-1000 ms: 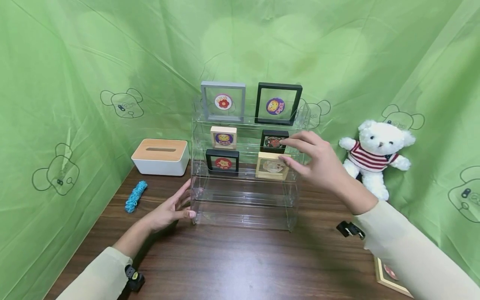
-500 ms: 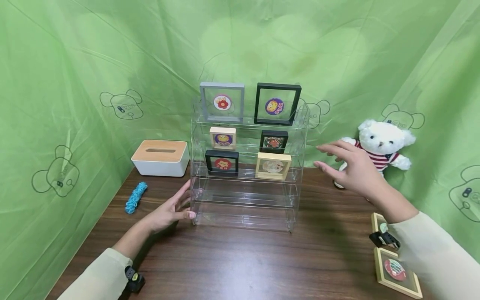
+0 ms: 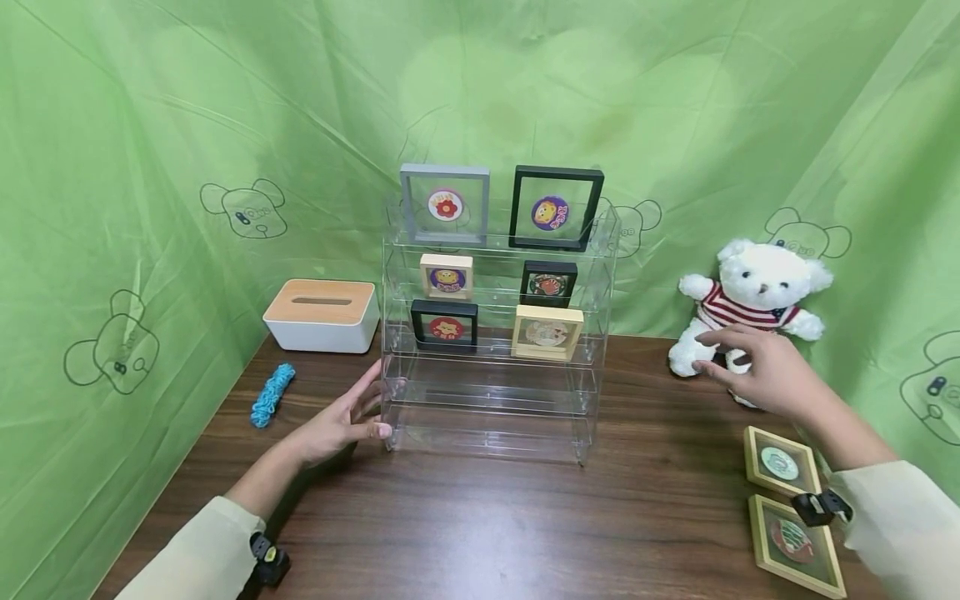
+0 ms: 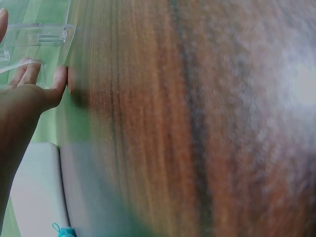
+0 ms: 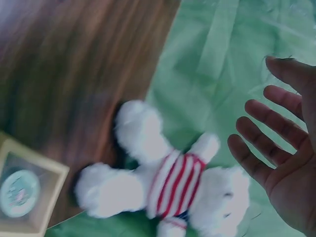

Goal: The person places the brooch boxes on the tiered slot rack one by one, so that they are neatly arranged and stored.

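Observation:
A clear acrylic display rack (image 3: 487, 400) stands on the table. On its upper tiers lean several small picture frames, among them a grey one (image 3: 445, 171), a large black one (image 3: 558, 173) and a light wood one (image 3: 547, 333). My left hand (image 3: 330, 429) holds the rack's lower left side, thumb at the front edge and fingers along the side. In front of the white teddy bear (image 3: 761, 279) hovers my right hand (image 3: 765, 371), its fingers loosely bent and holding nothing. Below it lie two wooden frames, one with a green disc (image 3: 782, 463) and one with a red-and-green disc (image 3: 795, 542).
A white tissue box (image 3: 322, 325) with a wooden lid stands left of the rack. A blue cord bundle (image 3: 272, 395) lies in front of it. Green curtain (image 3: 487, 83) hangs behind and at both sides of the brown table (image 3: 480, 525).
My right hand has left the frames on the rack and moved right and down to before the teddy bear, uncovering the two wooden frames. My left hand stays at the rack.

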`<state>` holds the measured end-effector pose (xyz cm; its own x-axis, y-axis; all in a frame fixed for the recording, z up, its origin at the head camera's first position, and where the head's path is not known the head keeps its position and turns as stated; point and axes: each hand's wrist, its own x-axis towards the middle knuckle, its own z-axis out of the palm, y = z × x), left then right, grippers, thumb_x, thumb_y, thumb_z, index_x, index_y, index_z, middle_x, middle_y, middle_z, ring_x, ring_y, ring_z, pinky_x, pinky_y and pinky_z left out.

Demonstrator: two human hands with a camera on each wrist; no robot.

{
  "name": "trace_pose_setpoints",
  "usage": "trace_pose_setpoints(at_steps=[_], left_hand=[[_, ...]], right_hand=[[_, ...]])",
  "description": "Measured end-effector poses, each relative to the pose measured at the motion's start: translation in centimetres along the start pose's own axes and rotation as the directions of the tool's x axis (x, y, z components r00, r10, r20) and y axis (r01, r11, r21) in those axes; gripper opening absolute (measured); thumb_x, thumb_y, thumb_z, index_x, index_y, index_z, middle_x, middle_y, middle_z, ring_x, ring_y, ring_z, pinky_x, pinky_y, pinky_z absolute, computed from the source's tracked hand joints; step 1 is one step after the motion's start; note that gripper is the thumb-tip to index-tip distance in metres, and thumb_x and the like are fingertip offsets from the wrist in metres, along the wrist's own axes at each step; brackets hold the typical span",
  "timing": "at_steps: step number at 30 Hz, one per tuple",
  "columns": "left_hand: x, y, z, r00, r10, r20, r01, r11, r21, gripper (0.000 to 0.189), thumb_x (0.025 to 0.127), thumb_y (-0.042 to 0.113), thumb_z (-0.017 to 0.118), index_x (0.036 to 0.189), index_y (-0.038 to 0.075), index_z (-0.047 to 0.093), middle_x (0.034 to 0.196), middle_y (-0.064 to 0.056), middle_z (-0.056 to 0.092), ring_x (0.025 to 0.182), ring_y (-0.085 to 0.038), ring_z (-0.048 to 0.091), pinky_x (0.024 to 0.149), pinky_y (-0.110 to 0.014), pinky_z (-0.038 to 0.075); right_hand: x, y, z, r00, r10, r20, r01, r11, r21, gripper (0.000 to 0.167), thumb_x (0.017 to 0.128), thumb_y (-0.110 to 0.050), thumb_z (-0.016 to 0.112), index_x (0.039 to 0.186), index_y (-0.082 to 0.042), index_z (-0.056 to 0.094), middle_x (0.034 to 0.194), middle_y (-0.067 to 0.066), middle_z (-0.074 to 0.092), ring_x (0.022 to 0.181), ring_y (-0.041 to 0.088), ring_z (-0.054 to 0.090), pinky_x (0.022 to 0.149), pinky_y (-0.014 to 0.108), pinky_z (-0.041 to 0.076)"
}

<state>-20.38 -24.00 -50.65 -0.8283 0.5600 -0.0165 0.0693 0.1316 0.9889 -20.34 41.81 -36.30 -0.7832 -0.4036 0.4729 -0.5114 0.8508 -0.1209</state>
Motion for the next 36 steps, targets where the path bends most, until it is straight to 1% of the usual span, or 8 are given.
trace_pose_setpoints(at_steps=[3,7,13,16,19,22,28,36], left_hand=[[0.0,0.0,0.0,1.000,-0.004,-0.001,0.004,1.000,0.003,0.114,0.104,0.007,0.075,0.179,0.035,-0.007,0.184,-0.027,0.006,0.169,-0.058,0.007,0.130,-0.071,0.023],[-0.1,0.0,0.0,1.000,0.000,-0.004,0.001,1.000,0.012,0.114,0.104,0.007,0.075,0.179,0.034,-0.008,0.184,-0.028,0.004,0.168,-0.059,0.006,0.130,-0.071,0.023],[-0.1,0.0,0.0,1.000,0.010,-0.006,-0.010,1.000,0.014,0.114,0.104,0.007,0.075,0.179,0.033,-0.007,0.184,-0.028,0.002,0.168,-0.060,0.005,0.130,-0.072,0.021],[-0.1,0.0,0.0,1.000,0.012,-0.003,-0.012,1.000,0.020,0.114,0.104,0.007,0.075,0.179,0.034,-0.007,0.184,-0.029,0.004,0.168,-0.059,0.006,0.130,-0.072,0.022],[0.0,0.0,0.1,1.000,0.005,-0.005,-0.005,0.999,0.032,0.114,0.104,0.007,0.075,0.179,0.035,-0.007,0.184,-0.028,0.004,0.168,-0.059,0.007,0.130,-0.069,0.023],[-0.1,0.0,0.1,1.000,0.002,-0.007,-0.002,0.999,0.038,0.114,0.104,0.007,0.075,0.179,0.036,-0.007,0.184,-0.028,0.005,0.168,-0.058,0.008,0.130,-0.068,0.025],[-0.1,0.0,0.2,1.000,0.009,-0.007,-0.009,1.000,0.017,0.114,0.104,0.006,0.075,0.179,0.033,-0.007,0.185,-0.027,0.001,0.168,-0.059,0.007,0.130,-0.068,0.026],[0.0,-0.1,0.2,1.000,0.023,-0.002,-0.023,1.000,-0.007,0.114,0.104,0.005,0.075,0.179,0.030,-0.008,0.185,-0.027,-0.003,0.168,-0.060,0.005,0.129,-0.067,0.026]], right_hand=[[-1.4,1.3,0.3,0.999,0.016,0.047,-0.015,1.000,-0.011,0.044,0.077,-0.011,0.097,0.118,-0.010,0.083,0.102,0.012,0.084,0.082,0.016,0.075,0.068,0.042,0.063],[-3.1,2.5,0.9,0.990,0.060,0.130,-0.060,0.998,-0.004,0.042,0.078,-0.006,0.094,0.118,-0.009,0.083,0.105,0.017,0.083,0.082,0.031,0.077,0.066,0.040,0.063],[-5.1,4.1,1.8,0.972,0.076,0.221,-0.073,0.997,-0.019,0.040,0.074,-0.003,0.095,0.113,-0.007,0.084,0.098,0.010,0.083,0.081,0.026,0.076,0.069,0.038,0.062],[-6.1,4.6,2.1,0.948,0.110,0.300,-0.111,0.994,-0.014,0.040,0.075,0.000,0.092,0.113,-0.005,0.083,0.102,0.014,0.084,0.089,0.034,0.078,0.075,0.046,0.064],[-6.9,5.0,2.2,0.917,0.142,0.373,-0.147,0.989,-0.015,0.046,0.070,0.010,0.083,0.113,-0.006,0.084,0.109,0.017,0.083,0.095,0.037,0.077,0.078,0.046,0.064],[-7.6,5.5,2.5,0.902,0.126,0.412,-0.131,0.991,-0.017,0.053,0.062,0.015,0.075,0.109,-0.006,0.084,0.107,0.013,0.082,0.094,0.033,0.076,0.078,0.043,0.065],[-8.9,6.3,3.5,0.889,0.057,0.455,-0.059,0.998,-0.010,0.050,0.059,0.018,0.067,0.095,-0.011,0.085,0.096,0.001,0.079,0.088,0.022,0.075,0.078,0.040,0.066],[-9.4,6.6,4.3,0.891,-0.013,0.453,0.007,1.000,0.015,0.052,0.055,0.020,0.063,0.087,-0.014,0.085,0.092,-0.002,0.073,0.082,0.019,0.070,0.073,0.034,0.063]])
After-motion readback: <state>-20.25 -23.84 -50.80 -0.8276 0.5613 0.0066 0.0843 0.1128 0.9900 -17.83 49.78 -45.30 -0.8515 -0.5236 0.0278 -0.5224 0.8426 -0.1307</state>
